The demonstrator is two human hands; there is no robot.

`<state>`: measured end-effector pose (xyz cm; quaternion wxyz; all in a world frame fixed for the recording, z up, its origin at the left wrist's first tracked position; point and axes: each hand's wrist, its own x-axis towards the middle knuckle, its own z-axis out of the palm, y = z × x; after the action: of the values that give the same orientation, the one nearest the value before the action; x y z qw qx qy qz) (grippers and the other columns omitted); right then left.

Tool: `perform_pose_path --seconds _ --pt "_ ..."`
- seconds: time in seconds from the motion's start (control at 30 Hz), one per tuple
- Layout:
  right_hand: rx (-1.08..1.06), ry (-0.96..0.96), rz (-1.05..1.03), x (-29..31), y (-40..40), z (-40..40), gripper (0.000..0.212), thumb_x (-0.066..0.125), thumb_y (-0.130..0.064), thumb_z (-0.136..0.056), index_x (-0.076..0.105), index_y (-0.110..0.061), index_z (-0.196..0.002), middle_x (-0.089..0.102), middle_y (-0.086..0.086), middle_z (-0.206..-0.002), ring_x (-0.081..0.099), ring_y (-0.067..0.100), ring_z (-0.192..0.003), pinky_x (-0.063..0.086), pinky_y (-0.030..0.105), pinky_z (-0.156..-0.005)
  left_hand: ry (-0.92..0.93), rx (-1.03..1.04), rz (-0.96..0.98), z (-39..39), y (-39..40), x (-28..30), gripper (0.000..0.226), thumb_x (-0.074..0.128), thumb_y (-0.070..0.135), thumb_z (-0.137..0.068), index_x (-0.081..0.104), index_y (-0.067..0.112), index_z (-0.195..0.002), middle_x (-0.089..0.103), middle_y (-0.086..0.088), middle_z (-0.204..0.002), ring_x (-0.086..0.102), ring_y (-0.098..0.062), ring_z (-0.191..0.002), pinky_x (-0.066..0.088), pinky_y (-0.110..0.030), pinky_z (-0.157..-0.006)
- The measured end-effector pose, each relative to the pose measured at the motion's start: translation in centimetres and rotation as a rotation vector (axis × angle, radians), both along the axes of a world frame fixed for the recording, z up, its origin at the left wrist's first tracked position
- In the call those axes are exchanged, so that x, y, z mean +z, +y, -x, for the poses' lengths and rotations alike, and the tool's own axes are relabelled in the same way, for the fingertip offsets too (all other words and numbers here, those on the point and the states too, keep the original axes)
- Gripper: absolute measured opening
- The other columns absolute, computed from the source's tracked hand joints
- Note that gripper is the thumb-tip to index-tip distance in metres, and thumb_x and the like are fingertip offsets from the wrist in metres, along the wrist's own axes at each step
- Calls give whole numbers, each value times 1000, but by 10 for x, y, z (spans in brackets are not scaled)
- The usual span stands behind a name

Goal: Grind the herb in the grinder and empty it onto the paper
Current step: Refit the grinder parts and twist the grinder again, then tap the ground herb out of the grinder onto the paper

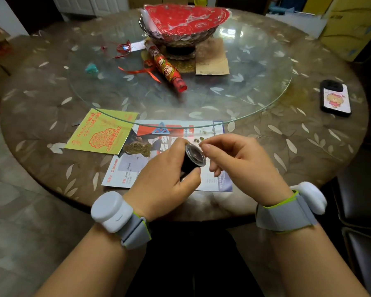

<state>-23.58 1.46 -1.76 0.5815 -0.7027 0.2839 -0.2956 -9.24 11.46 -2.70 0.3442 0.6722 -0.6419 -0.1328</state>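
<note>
L hand [163,179] w/ grinder [193,158], over paper [124,170] nr herb pile [137,147]

Both forearms are reaching forward, each wearing a grey wristband with a white pod. The left hand [165,179] is curling around the grinder [192,157], thumb pressing below it and fingers wrapping over the top. The right hand [240,161] is hovering just beside it, thumb and forefinger pinching together, the other fingers loosely bending downward.
</note>
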Motion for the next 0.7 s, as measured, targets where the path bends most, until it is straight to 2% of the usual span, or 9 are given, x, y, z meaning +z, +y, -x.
perform_pose_path --seconds 0.07,0.17,0.3,0.37,0.47,0.6,0.7 --pt "10 63 3 0 1 0 14 72 -20 -81 71 -13 -93 69 -2 -68 60 14 -58 52 30 -56 -7 -13 -25 0 -1 -2 28 40 43 -84 42 19 -99 52 5 -76 51 -16 -69 43 -43 -61" --pt "-17 116 5 -4 1 -1 30 79 -26 -74 71 -12 -98 71 7 -78 61 15 -63 56 38 -64 -35 -35 -56 -1 -3 -5 27 37 45 -87 42 22 -100 53 6 -79 51 -14 -70 44 -42 -62" --pt "-33 172 68 -8 0 -2 43 78 -44 -64 73 -18 -98 72 3 -78 62 12 -60 57 39 -69 -77 -47 -78 -1 -5 -5 26 36 44 -88 42 22 -99 54 5 -81 51 -15 -69 44 -41 -60" --pt "-30 176 86 -8 -3 -3 36 77 -42 -65 74 -21 -94 72 7 -76 63 14 -60 57 40 -69 -115 -45 -82 -1 -7 -4 21 37 42 -88 41 23 -97 54 5 -80 51 -14 -68 43 -38 -58" --pt "12 143 64 -6 -7 -6 16 78 -24 -75 73 -22 -90 70 15 -76 62 16 -60 57 38 -65 -170 -34 -80 -5 -13 -3 21 36 44 -87 39 24 -92 53 7 -77 50 -15 -66 42 -37 -56" --pt "33 134 58 -3 -12 -12 18 76 -18 -77 73 -13 -94 69 16 -75 62 16 -60 57 34 -61 -211 1 -55 -9 -19 -5 22 36 46 -81 39 25 -88 53 6 -71 50 -18 -64 40 -35 -53" --pt "30 150 108 -5 -15 -15 16 76 -21 -78 74 -12 -91 68 14 -72 65 23 -58 58 41 -63 -250 61 -35 -10 -22 -7 24 38 44 -77 41 23 -87 53 4 -66 49 -20 -61 36 -33 -51"
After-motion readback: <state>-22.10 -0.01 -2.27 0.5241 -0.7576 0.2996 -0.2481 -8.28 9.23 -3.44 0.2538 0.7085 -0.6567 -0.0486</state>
